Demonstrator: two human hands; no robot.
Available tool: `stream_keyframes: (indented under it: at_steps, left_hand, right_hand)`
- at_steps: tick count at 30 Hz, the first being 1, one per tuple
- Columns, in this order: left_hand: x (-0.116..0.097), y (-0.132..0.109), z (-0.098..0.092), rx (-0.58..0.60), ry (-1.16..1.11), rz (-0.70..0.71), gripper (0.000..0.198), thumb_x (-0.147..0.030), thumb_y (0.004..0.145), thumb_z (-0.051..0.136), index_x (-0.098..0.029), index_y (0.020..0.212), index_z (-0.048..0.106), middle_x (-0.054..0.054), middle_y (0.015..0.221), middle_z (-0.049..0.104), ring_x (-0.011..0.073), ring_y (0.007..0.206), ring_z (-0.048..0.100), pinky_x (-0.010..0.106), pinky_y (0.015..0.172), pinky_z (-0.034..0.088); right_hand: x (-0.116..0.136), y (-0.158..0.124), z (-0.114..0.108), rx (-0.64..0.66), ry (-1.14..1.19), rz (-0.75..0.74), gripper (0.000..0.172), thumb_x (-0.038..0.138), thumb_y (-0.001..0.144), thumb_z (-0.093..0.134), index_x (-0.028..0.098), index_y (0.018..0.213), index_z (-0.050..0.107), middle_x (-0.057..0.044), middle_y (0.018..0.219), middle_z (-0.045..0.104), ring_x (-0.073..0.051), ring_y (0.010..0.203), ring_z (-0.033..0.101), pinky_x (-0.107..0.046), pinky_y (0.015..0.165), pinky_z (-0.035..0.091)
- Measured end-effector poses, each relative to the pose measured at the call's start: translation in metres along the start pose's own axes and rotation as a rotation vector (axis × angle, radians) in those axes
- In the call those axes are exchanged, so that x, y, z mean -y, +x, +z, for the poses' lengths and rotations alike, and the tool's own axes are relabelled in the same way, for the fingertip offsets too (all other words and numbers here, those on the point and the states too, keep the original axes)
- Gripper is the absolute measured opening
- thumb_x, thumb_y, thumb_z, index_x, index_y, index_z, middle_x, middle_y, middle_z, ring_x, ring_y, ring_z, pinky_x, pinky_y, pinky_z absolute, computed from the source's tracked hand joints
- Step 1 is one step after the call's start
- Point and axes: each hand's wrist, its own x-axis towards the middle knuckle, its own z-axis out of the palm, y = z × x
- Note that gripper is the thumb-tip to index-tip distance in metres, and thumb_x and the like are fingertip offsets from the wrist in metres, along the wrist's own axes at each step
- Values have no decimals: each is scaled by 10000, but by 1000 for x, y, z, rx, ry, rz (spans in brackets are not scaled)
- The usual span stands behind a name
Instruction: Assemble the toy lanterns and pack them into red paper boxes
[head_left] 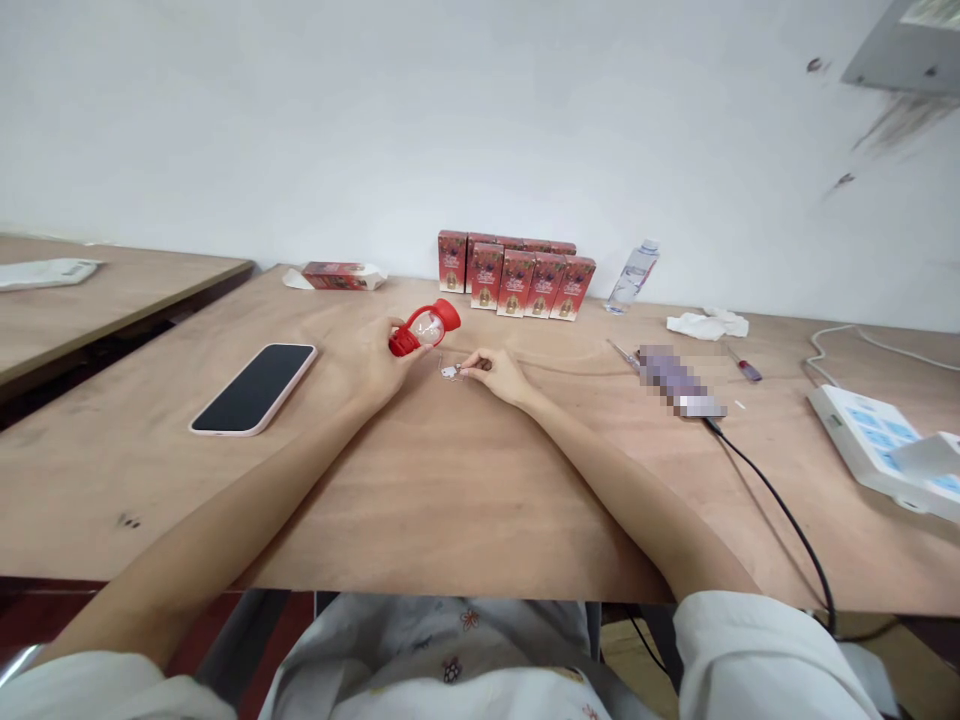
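Observation:
My left hand [384, 362] is closed around a small red toy lantern [429, 326] with a clear globe, held tilted just above the table. Its wider red end points up and to the right. To the right of it, my right hand [491, 372] pinches a small white piece with a thin wire or string [449, 372] between thumb and fingertips. The white piece is too small to make out exactly. It sits close to the lantern but apart from it.
Several red printed boxes [517, 280] stand by the wall, with another red box [341, 276] lying left of them. A phone [253, 390] lies at left. Rightward are a bottle [634, 277], tissue [707, 323], screwdriver [745, 366], cabled phone [679, 382] and white case [877, 440].

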Motion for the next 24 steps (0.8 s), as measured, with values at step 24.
stream_keyframes:
  at_steps: [24]
  left_hand:
    - [-18,9,24,-69,-114,175,522,-420,732,706,-181,1147,498,88,1142,591,229,1074,560,403,949,426]
  right_hand:
    - [-17,7,-4,-267,35,147,263,112,740,538,180,994,544,-49,999,616,-119,789,578,-312,828,476]
